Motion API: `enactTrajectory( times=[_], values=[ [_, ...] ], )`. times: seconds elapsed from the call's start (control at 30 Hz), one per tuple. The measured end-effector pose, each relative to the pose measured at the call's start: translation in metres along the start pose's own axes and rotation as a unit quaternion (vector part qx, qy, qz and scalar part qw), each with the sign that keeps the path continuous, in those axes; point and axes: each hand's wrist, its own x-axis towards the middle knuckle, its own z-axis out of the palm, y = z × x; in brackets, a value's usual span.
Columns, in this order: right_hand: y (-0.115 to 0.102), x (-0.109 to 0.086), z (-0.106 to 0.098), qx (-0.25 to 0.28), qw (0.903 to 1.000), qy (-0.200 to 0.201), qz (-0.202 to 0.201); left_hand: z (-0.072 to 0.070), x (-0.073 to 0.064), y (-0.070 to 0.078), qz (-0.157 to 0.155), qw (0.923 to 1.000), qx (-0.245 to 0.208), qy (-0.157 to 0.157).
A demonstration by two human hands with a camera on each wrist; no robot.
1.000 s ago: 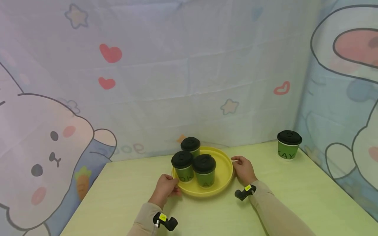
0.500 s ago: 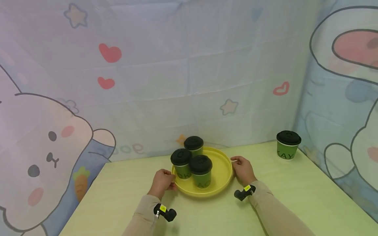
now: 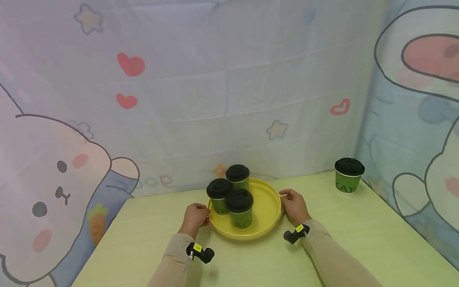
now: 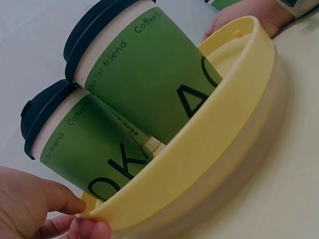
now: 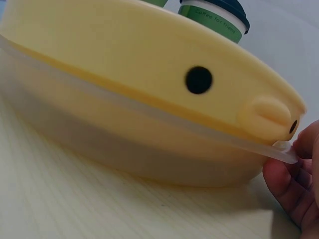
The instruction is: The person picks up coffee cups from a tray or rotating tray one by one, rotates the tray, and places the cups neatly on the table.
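Note:
A round yellow tray (image 3: 266,209) carries three lidded paper coffee cups grouped on its left half: a front cup (image 3: 241,217), a left cup (image 3: 218,190) and a back cup (image 3: 238,175). All stand upright, green with black lids. My left hand (image 3: 194,218) pinches the tray's left rim between thumb and fingers; the left wrist view shows that thumb (image 4: 67,199) at the rim beside the "OK" lettering. At the right side, my right hand (image 3: 295,206) pinches a translucent lip (image 5: 284,152) below a moulded beak (image 5: 266,117) and a black eye dot (image 5: 199,79).
Another green coffee cup (image 3: 348,177) with a black lid stands at the table's back right corner. Behind the pale table (image 3: 143,239) hangs a printed cloth (image 3: 201,99), with a second cloth side (image 3: 412,139) on the right.
The tray has turned clockwise seen from above: the front cup shifted left, the left cup backward, the back cup right. My left hand moved away and left; my right hand stayed nearly still.

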Motion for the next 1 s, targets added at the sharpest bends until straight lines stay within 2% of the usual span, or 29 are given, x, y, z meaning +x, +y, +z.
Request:
enactTrajectory(
  times=[0.3, 0.57, 0.67, 0.73, 0.8, 0.87, 0.93, 1.0],
  values=[
    [-0.002, 0.000, 0.000, 0.004, 0.9999, -0.002, 0.009, 0.002, 0.004, 0.001, -0.011, 0.9994, -0.018, 0.028],
    [0.000, 0.001, 0.000, 0.003, 1.0000, -0.001, 0.008, 0.002, 0.004, 0.002, -0.006, 0.9993, -0.024, 0.029],
    [0.001, 0.001, 0.000, 0.004, 0.9999, -0.002, 0.009, 0.001, 0.002, 0.002, -0.014, 0.9996, -0.009, 0.023],
    [0.001, 0.001, 0.000, 0.004, 0.9999, -0.002, 0.010, -0.001, -0.002, 0.003, -0.011, 0.9994, 0.026, 0.019],
    [0.002, 0.002, 0.000, 0.005, 0.9999, -0.003, 0.013, -0.002, -0.008, 0.004, 0.013, 0.9963, 0.082, 0.024],
    [0.002, 0.002, 0.000, 0.005, 0.9999, -0.004, 0.012, -0.002, -0.016, 0.005, 0.053, 0.9887, 0.137, 0.032],
    [0.001, 0.002, -0.001, 0.003, 0.9999, -0.006, 0.009, -0.001, -0.026, 0.006, 0.108, 0.9756, 0.186, 0.042],
    [0.001, 0.002, -0.001, 0.001, 1.0000, -0.005, 0.006, 0.001, -0.037, 0.008, 0.161, 0.9625, 0.215, 0.038]
  ],
)
